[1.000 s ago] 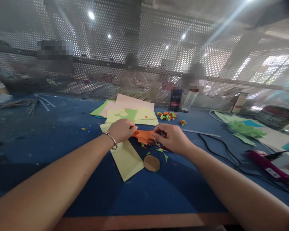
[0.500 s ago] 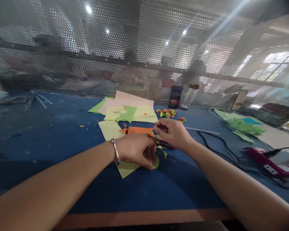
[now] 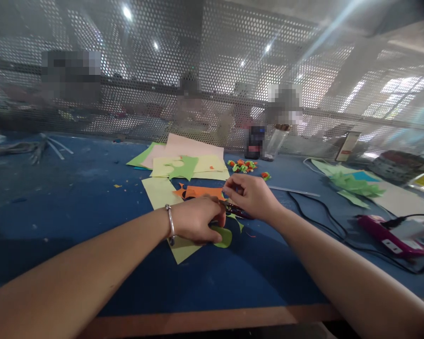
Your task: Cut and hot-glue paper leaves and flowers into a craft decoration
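My left hand (image 3: 199, 219), with a silver bangle at its wrist, reaches low over the paper, thumb and fingers apart. Its thumb tip meets the edge of a rounded green paper piece (image 3: 223, 237). Beneath that hand lies a pale yellow-green sheet (image 3: 184, 250). My right hand (image 3: 250, 194) is closed, thumb and forefinger together; what they pinch is hidden. Under it shows a dark, patterned object (image 3: 238, 211), mostly covered. Between and beyond the hands are an orange paper strip (image 3: 203, 191) and a cut green scrap (image 3: 239, 223).
Behind lie stacked coloured sheets (image 3: 194, 147) and several small orange-green paper pieces (image 3: 243, 165). A clear bottle (image 3: 276, 143) stands against the perforated metal screen (image 3: 226, 70). At right are a magenta power strip (image 3: 385, 235), black cables (image 3: 325, 207) and green papers (image 3: 355, 184).
My left hand has shifted slightly left, its thumb drawing back so more of the rounded green piece shows. My right hand keeps nearly the same pose. The view has moved a little.
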Demonstrator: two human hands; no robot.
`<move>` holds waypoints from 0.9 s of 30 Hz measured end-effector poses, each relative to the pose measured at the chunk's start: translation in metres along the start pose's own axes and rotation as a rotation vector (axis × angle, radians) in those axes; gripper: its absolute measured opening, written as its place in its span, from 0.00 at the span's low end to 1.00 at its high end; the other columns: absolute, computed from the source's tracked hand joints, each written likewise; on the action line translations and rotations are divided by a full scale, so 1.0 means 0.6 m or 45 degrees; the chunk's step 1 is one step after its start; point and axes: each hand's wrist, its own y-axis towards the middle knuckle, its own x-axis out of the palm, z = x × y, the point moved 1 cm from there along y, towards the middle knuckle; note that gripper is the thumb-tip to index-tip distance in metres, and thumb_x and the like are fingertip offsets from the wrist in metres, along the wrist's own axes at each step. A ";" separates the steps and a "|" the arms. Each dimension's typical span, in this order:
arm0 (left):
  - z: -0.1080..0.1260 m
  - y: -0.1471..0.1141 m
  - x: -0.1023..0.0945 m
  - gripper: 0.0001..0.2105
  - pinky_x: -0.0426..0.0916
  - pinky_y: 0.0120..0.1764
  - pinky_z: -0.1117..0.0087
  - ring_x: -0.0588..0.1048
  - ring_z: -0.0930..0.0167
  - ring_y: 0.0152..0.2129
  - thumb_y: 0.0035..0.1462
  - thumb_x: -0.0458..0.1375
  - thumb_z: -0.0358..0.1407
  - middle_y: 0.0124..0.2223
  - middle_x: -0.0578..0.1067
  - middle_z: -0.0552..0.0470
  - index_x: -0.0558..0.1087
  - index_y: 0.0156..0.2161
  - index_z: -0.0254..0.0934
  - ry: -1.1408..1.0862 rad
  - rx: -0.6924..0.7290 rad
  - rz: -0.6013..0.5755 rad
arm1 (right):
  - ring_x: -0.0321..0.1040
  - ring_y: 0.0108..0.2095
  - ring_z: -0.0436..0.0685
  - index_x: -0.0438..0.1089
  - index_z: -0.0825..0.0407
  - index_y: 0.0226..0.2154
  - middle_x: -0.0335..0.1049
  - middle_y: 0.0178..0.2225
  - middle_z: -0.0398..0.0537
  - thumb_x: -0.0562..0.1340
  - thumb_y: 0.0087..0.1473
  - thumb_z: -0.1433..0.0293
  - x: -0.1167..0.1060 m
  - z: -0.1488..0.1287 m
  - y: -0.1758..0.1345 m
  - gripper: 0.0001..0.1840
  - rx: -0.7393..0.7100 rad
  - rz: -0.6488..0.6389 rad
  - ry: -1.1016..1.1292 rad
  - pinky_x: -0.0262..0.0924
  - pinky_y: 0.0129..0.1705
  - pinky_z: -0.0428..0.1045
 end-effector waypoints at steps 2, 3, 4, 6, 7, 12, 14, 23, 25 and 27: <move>-0.001 0.000 0.002 0.12 0.61 0.31 0.68 0.71 0.68 0.31 0.49 0.64 0.39 0.39 0.74 0.47 0.76 0.39 0.35 -0.053 0.020 -0.021 | 0.60 0.24 0.48 0.72 0.52 0.31 0.70 0.26 0.42 0.61 0.57 0.70 0.001 0.001 -0.001 0.05 -0.004 -0.009 0.000 0.51 0.27 0.45; -0.002 0.000 0.002 0.11 0.61 0.30 0.69 0.71 0.68 0.30 0.49 0.64 0.38 0.37 0.74 0.48 0.75 0.38 0.35 -0.082 0.024 -0.026 | 0.59 0.24 0.48 0.71 0.52 0.30 0.70 0.26 0.42 0.61 0.57 0.70 0.002 0.002 -0.001 0.05 -0.005 -0.012 -0.002 0.51 0.27 0.45; -0.003 0.000 0.003 0.10 0.60 0.30 0.69 0.70 0.69 0.29 0.49 0.63 0.36 0.36 0.75 0.49 0.75 0.38 0.36 -0.111 0.027 -0.024 | 0.59 0.24 0.48 0.71 0.52 0.30 0.70 0.26 0.42 0.61 0.57 0.70 0.002 0.002 -0.001 0.05 -0.006 -0.013 -0.003 0.51 0.27 0.45; -0.008 0.002 0.005 0.08 0.60 0.29 0.69 0.70 0.70 0.27 0.49 0.62 0.33 0.34 0.74 0.51 0.74 0.37 0.36 -0.181 0.030 0.014 | 0.59 0.24 0.48 0.71 0.52 0.31 0.70 0.26 0.42 0.61 0.56 0.71 0.002 0.001 -0.001 0.04 -0.012 -0.013 -0.005 0.51 0.27 0.45; -0.011 0.004 0.006 0.09 0.60 0.30 0.69 0.70 0.70 0.27 0.49 0.61 0.32 0.33 0.74 0.51 0.74 0.37 0.36 -0.232 0.033 0.055 | 0.60 0.24 0.48 0.71 0.52 0.31 0.70 0.26 0.42 0.61 0.56 0.71 0.001 0.001 -0.001 0.04 -0.018 -0.010 -0.003 0.51 0.27 0.45; -0.041 0.016 0.003 0.12 0.65 0.33 0.68 0.71 0.70 0.28 0.46 0.63 0.28 0.32 0.73 0.53 0.71 0.39 0.35 -0.847 -0.143 0.406 | 0.62 0.26 0.49 0.71 0.52 0.33 0.70 0.28 0.43 0.60 0.59 0.71 -0.006 -0.007 -0.004 0.05 -0.073 0.125 0.053 0.54 0.29 0.45; -0.052 0.017 -0.003 0.10 0.67 0.36 0.68 0.72 0.72 0.29 0.47 0.64 0.28 0.31 0.72 0.54 0.69 0.35 0.36 -1.187 -0.251 0.537 | 0.62 0.26 0.49 0.71 0.52 0.35 0.70 0.30 0.44 0.59 0.60 0.70 -0.008 -0.011 -0.006 0.05 -0.111 0.198 0.064 0.56 0.29 0.46; -0.046 0.012 -0.025 0.06 0.68 0.46 0.74 0.76 0.76 0.35 0.57 0.61 0.25 0.36 0.77 0.54 0.72 0.39 0.34 -1.945 -0.356 0.576 | 0.67 0.32 0.51 0.70 0.50 0.45 0.72 0.41 0.50 0.58 0.62 0.70 -0.005 -0.017 -0.013 0.09 -0.357 0.119 -0.107 0.61 0.34 0.47; -0.039 0.010 -0.025 0.05 0.68 0.46 0.73 0.76 0.74 0.38 0.58 0.60 0.25 0.38 0.78 0.52 0.74 0.40 0.33 -1.956 -0.310 0.520 | 0.69 0.36 0.53 0.70 0.50 0.44 0.72 0.42 0.50 0.57 0.62 0.71 -0.006 -0.016 -0.012 0.09 -0.397 0.116 -0.121 0.62 0.36 0.48; -0.036 0.008 -0.024 0.05 0.69 0.45 0.72 0.77 0.72 0.38 0.58 0.59 0.25 0.37 0.78 0.52 0.75 0.39 0.33 -1.948 -0.284 0.436 | 0.70 0.40 0.55 0.71 0.49 0.43 0.72 0.42 0.51 0.56 0.62 0.73 -0.007 -0.015 -0.012 0.09 -0.439 0.125 -0.115 0.64 0.39 0.48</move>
